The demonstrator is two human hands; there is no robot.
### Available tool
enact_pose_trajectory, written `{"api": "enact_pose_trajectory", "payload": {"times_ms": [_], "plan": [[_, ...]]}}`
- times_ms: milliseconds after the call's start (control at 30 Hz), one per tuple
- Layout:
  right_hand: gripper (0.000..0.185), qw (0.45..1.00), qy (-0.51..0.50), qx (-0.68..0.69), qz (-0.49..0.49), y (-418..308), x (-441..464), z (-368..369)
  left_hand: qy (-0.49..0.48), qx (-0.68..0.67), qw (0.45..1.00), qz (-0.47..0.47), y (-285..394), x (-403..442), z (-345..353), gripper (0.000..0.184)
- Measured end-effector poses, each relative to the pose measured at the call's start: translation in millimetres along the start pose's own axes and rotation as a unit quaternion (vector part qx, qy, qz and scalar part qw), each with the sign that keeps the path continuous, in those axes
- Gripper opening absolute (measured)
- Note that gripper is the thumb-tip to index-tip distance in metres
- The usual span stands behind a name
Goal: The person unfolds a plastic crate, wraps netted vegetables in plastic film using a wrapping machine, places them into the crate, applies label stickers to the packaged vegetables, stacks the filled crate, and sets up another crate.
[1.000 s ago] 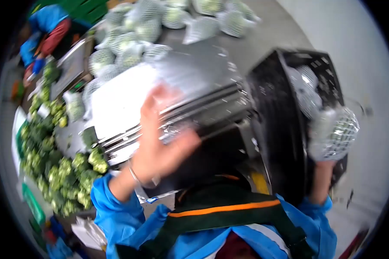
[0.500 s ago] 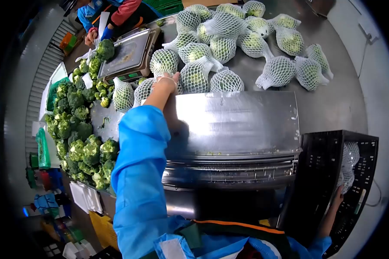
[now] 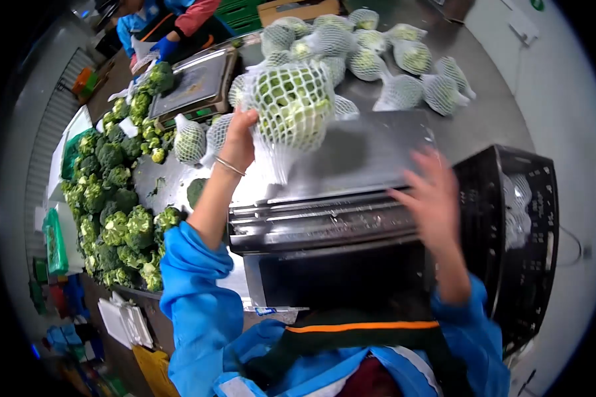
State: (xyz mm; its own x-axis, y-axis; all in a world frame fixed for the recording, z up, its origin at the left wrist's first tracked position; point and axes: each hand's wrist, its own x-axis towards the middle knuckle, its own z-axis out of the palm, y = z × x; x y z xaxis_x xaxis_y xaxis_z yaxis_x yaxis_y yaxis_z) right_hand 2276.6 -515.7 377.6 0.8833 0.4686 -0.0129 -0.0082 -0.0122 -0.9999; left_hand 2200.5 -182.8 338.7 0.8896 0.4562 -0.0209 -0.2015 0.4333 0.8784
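My left hand (image 3: 240,135) holds up a net-wrapped broccoli (image 3: 291,106), its white mesh gathered at the lower end, over the metal wrapping machine (image 3: 377,142). My right hand (image 3: 434,192) is blurred but has its fingers spread, with nothing in them, above the machine's right end. Right of that hand stands a black crate (image 3: 480,212) with net-wrapped pieces (image 3: 516,212) inside. More net-wrapped heads (image 3: 404,92) lie on the steel table behind the machine.
Loose broccoli (image 3: 112,218) is heaped at the left, beside a scale (image 3: 192,86). At the back left a co-worker's gloved hand (image 3: 167,49) is near white netting. Green crates (image 3: 238,14) and a cardboard box (image 3: 298,9) stand at the back.
My left hand has lifted a net-wrapped broccoli from the group behind the machine and brought it nearer. My right hand has left the black crate and moved left, over the machine.
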Motion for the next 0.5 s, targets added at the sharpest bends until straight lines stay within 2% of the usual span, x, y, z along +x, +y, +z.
{"api": "enact_pose_trajectory", "payload": {"times_ms": [33,67,133,200,233,267,300,333,400,433,467,500], "plan": [[0.058,0.993,-0.074,0.082,0.034,9.8,13.0,30.3,-0.011,-0.059,0.994,-0.088,-35.3,7.0,-18.1,0.057],[0.074,0.975,-0.14,0.152,0.077,19.3,25.9,60.4,-0.001,-0.104,0.986,-0.131,-32.0,-16.1,23.9,0.06],[0.069,0.989,-0.149,0.007,-0.024,32.9,57.2,67.2,0.061,0.121,0.982,-0.134,-44.7,-35.7,42.2,0.068],[0.069,0.982,-0.158,-0.09,0.045,42.4,66.1,57.0,-0.007,0.337,0.936,-0.1,-47.3,-49.0,32.4,0.072],[0.066,0.973,-0.152,-0.166,0.044,58.4,70.9,54.2,-0.024,0.422,0.903,-0.073,-52.7,-52.0,29.3,0.066],[0.066,0.988,-0.106,-0.108,0.032,68.0,75.2,58.0,-0.042,0.505,0.861,-0.045,-55.8,-53.1,28.0,0.061],[0.065,0.982,-0.091,-0.163,0.012,71.1,75.0,51.2,-0.034,0.49,0.869,-0.06,-52.8,-55.0,27.1,0.054],[0.064,0.973,-0.076,-0.218,-0.013,67.9,77.0,41.3,-0.003,0.495,0.869,-0.009,-43.6,-66.9,28.1,0.053],[0.058,0.97,-0.011,-0.236,-0.051,34.7,48.8,15.4,0.055,0.501,0.859,0.086,-26.2,-106.6,27.9,0.052],[0.053,0.937,-0.004,-0.346,-0.054,34.7,37.4,-16.5,0.079,0.672,0.722,0.146,-17.4,-132.4,20.0,0.048],[0.05,0.892,0.008,-0.448,-0.058,36.5,28.0,-42.8,0.093,0.809,0.545,0.201,-10.2,-151.9,9.8,0.045],[0.048,0.826,0.006,-0.563,-0.019,42.0,18.6,-49.8,0.083,0.842,0.508,0.158,-16.4,-160.4,0.2,0.041]]}}
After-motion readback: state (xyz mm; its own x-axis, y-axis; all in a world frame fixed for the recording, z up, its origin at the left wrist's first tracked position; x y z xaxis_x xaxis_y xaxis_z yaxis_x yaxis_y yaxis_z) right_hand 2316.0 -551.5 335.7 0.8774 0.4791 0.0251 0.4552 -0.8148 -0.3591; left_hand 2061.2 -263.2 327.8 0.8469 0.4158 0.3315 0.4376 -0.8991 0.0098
